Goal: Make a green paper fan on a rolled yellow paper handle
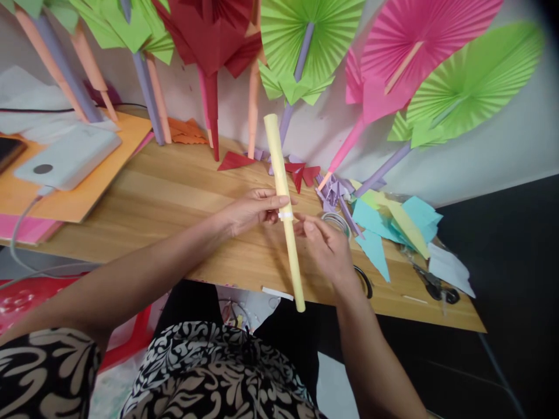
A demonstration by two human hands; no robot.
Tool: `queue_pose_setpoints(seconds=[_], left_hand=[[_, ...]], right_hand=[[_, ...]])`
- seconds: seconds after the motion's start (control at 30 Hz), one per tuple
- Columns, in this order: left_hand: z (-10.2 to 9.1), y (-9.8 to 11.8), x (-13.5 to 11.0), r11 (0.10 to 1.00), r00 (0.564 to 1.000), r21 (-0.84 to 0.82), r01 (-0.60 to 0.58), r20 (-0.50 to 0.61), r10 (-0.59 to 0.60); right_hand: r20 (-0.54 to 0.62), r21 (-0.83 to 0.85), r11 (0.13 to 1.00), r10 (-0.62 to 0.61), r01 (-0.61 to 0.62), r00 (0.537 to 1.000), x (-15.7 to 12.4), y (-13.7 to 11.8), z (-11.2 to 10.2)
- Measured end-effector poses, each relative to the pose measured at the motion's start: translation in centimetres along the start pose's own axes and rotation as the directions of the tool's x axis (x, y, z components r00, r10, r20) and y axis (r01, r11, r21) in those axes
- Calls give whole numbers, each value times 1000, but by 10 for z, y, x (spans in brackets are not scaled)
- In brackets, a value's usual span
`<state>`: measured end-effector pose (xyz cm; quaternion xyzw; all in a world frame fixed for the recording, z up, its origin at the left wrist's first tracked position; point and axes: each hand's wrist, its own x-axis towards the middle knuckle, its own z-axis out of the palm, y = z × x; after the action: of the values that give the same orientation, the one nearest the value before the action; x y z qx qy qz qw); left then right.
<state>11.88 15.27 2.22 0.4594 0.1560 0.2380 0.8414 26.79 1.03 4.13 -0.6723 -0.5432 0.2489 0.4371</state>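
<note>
A long pale yellow paper tube [293,256] stands tilted in front of me, its upper part wider than its lower part. My left hand [257,212] is closed around it near the middle, thumb lying across the front. Just below that thumb, a narrow white band [285,216] that looks like tape wraps the joint between the two parts. On the other side, my right hand [325,244] is close to the band with its fingers curled in a pinch. Whatever those fingertips hold, if anything, is too small to make out.
Pleated paper fans on rolled stems, such as a green fan [312,41] and a pink fan [430,49], lean against the wall. Scissors [437,288], blue paper scraps [375,250] and a tape roll [336,223] lie right. A white power bank [70,154] rests left on orange paper.
</note>
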Motion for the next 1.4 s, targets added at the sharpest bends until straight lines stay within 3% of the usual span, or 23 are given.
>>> queue_pose_setpoints(seconds=[0.17,0.3,0.43,0.53,0.63,0.73,0.8,1.03,1.13,1.3,1.4], left_hand=[[-2,-2,2,998,1000,-58,-17,-27,15],[-3,-3,2,997,1000,-68,-22,-18,21],[-1,-1,2,998,1000,-61,-2,-29,1],[1,-1,1,999,1000,-50,0,-13,-1],[2,-1,2,1000,1000,-21,0,-12,0],[1,-1,4,999,998,37,-8,-62,10],[-1,-2,6,996,992,82,-18,-124,28],[-4,-4,9,970,964,239,-53,-239,112],[-3,-5,8,977,971,205,-56,-218,102],[-2,-5,5,997,997,59,-50,-62,54],[-4,-5,5,998,998,42,-52,-22,53]], right_hand=[[-20,71,997,-10,11,1000,16,14,10],[114,-109,991,-66,78,991,15,25,15],[213,-260,956,-85,140,973,25,43,-5],[92,-335,939,-49,77,995,41,46,-23],[15,-160,987,3,0,1000,54,28,-26],[119,79,996,36,-46,992,58,5,-14],[194,124,990,42,-67,980,57,-1,-3],[391,379,891,91,-250,916,46,22,10],[444,405,866,94,-293,891,43,24,5],[482,510,767,119,-389,868,43,24,-1],[484,500,798,66,-337,873,42,25,-1]])
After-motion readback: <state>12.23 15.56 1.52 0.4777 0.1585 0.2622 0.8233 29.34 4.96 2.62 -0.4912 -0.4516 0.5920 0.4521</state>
